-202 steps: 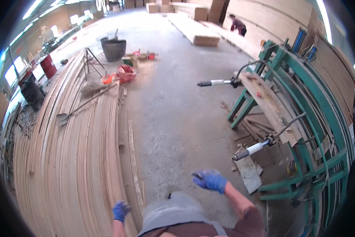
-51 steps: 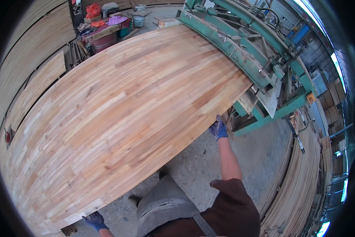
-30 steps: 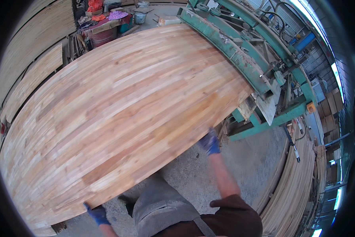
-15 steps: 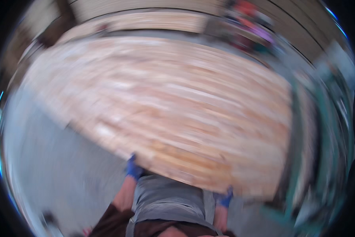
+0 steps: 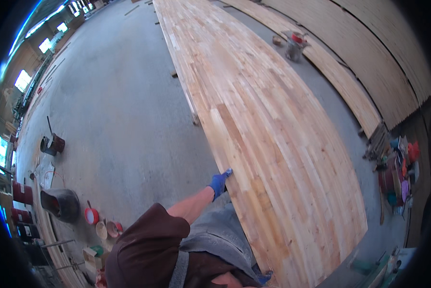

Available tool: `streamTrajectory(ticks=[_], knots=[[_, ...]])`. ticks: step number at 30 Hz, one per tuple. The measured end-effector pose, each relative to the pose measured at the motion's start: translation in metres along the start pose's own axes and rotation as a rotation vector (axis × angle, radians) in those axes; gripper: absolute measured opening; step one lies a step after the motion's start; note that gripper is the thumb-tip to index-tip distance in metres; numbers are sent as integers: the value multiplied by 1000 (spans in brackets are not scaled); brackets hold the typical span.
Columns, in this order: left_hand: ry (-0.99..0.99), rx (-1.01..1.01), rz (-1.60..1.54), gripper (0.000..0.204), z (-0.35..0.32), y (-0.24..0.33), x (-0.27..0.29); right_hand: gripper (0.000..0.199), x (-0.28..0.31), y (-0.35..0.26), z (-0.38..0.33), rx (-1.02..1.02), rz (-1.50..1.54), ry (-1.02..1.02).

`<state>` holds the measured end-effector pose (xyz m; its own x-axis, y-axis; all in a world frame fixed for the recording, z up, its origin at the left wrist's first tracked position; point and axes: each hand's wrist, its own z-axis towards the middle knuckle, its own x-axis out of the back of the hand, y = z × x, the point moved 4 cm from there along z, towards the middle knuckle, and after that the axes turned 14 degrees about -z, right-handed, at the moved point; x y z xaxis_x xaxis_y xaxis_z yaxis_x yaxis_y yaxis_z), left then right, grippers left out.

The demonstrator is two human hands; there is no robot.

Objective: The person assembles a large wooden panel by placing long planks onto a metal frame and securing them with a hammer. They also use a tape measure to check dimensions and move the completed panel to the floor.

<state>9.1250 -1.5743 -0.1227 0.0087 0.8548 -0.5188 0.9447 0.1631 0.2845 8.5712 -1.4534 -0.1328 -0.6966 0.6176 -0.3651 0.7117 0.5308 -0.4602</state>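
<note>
A large, long panel of glued wood strips [image 5: 268,129] stretches from beside me to the far top of the view. My left hand [image 5: 219,184], in a blue glove, grips the panel's left edge, thumb on top and fingers hidden below. Closer to my body, my right hand [image 5: 265,277], gloved in blue too, is at the same edge near the panel's close corner. Only part of it shows, with a thumb over the edge; its other fingers are out of sight.
Pails stand on the concrete floor [image 5: 124,105] at left: a large dark bucket [image 5: 61,205], a red pan [image 5: 91,216] and dark red drums [image 5: 22,193]. Right of the panel lie a narrower board [image 5: 340,81], a stack of panels [image 5: 369,57] and a cluttered container [image 5: 393,177].
My view has swung to the left and sharpened; the panel, which lay across the picture, now runs away lengthwise. Both hands stay at its edge.
</note>
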Motion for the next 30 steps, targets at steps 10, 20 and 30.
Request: streamTrajectory(ticks=[10,20,30], knots=[[101,26,111,61,182,246,9,58,-255,263,68,-85,167,-24],[53,172,51,48,377,611,4,58,-476,554,75,16,353,32],[-151,226,226,70,588,936,27,67,-854,870,96,-121,302,140]])
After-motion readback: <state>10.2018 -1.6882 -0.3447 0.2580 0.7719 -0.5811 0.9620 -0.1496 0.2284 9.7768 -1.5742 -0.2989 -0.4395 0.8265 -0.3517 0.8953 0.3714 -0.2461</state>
